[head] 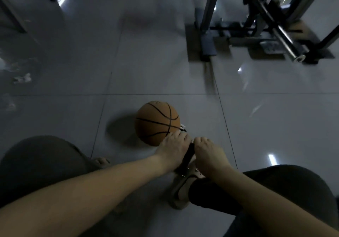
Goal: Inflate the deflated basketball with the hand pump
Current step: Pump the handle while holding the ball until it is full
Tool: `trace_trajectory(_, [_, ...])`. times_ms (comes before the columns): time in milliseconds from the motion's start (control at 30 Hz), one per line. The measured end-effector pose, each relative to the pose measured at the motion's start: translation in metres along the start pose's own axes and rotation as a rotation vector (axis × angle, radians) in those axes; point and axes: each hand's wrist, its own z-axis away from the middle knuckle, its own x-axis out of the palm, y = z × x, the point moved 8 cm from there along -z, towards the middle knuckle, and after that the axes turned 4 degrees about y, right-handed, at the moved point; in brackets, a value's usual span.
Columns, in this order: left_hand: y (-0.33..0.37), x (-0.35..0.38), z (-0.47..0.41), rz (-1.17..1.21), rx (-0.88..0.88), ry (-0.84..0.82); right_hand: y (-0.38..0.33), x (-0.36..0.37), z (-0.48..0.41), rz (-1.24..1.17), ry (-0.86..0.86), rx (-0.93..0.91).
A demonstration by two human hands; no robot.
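Basketball (pixel 156 121) is being rested on the tiled floor (pixel 266 117), just ahead of the person, with the left hand (pixel 172 145) touching its near side. Hand pump (pixel 189 154), a dark tilted barrel, is being held between both hands, above a tan shoe (pixel 181 187).

- Left fingers are being curled over the pump's upper end.
- Right hand (pixel 207 150) is being clamped round the pump, fingers together.
- The needle and valve are being hidden, so the join cannot be told.

Judgement: strokes are best being driven straight along the barrel, full and even. The ball is best being pinned against rolling, so the needle is not being bent.

Count: one basketball, one pump, two hands, one shoe, one metal frame (pixel 256 26).
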Motion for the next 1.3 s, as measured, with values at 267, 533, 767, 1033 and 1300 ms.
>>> trace_trajectory(267, [0.022, -0.073, 0.024, 0.021, 0.094, 0.223, -0.015, -0.061, 0.047, -0.015, 0.204, -0.017])
trace_trajectory(533, [0.035, -0.011, 0.047, 0.074, 0.042, 0.283, -0.007, 0.006, 0.057, -0.086, 0.278, 0.027])
trace_trajectory(767, [0.007, 0.047, 0.027, 0.053, -0.062, 0.182, 0.000, 0.062, 0.011, -0.016, 0.153, 0.051])
trace_trajectory(1033, [-0.001, 0.076, 0.018, 0.036, -0.102, 0.085, 0.007, 0.083, -0.005, 0.034, 0.054, 0.064])
trace_trajectory(1300, [0.009, 0.001, 0.015, 0.007, 0.022, -0.039, -0.003, 0.012, 0.014, -0.065, -0.056, 0.025])
